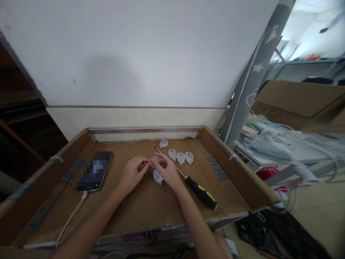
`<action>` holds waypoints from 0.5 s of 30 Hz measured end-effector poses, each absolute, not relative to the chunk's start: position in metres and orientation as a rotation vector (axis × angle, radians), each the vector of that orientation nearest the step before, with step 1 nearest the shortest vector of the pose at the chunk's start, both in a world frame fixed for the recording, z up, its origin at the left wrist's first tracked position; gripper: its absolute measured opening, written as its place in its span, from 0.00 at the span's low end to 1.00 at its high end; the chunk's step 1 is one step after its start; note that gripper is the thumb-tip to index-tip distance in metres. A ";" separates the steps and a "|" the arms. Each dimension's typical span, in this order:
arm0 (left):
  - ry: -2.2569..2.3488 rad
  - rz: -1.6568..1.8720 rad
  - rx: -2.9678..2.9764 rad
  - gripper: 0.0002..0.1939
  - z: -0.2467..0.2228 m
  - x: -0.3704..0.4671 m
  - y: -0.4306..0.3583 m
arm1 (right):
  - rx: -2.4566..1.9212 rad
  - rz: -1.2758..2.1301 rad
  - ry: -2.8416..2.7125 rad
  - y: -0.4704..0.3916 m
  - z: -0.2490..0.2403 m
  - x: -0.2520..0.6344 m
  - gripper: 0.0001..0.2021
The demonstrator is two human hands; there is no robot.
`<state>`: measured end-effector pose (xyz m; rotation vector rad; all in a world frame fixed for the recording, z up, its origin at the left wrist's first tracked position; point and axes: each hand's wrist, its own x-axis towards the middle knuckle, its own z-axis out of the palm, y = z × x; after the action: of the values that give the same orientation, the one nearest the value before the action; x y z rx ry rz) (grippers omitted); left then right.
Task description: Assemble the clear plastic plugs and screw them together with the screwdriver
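Over the middle of a cardboard-lined tray (129, 212), my left hand (134, 172) and my right hand (167, 168) meet at a small clear plastic piece (153, 162). The fingers of both hands are closed around its edges. Just below my right hand a whitish plastic part (157, 176) with small holes lies on the cardboard. Three clear plastic parts (180, 157) sit in a row to the right, and another clear part (164, 143) lies farther back. A screwdriver (201, 192) with a black and yellow handle lies beside my right forearm, its shaft passing behind my right hand.
A phone (97, 171), partly pixelated, lies at the tray's left with a white cable (70, 217) running to the front edge. Raised cardboard walls (237, 169) bound the tray. A grey post (246, 79), a cluttered table and a cardboard box (299, 100) stand at right.
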<state>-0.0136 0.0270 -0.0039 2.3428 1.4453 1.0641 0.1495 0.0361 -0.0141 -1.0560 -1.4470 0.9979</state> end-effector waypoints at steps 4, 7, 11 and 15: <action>1.426 1.020 2.369 0.08 -0.004 -0.011 0.027 | -1.069 0.947 -1.529 0.029 -0.009 0.150 0.28; 1.406 1.009 2.436 0.08 -0.001 -0.009 0.026 | -1.093 0.909 -1.534 0.029 -0.009 0.151 0.24; 1.518 1.079 2.468 0.13 0.012 -0.036 0.014 | -1.132 0.860 -1.398 0.035 -0.010 0.153 0.19; 1.876 1.267 2.183 0.22 0.013 -0.105 -0.006 | -1.120 0.885 -1.266 0.043 -0.012 0.157 0.20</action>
<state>-0.1055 -0.0057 0.0133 2.1830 1.8764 1.2668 0.1572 0.0425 -0.0121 -1.1203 -1.2660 0.8850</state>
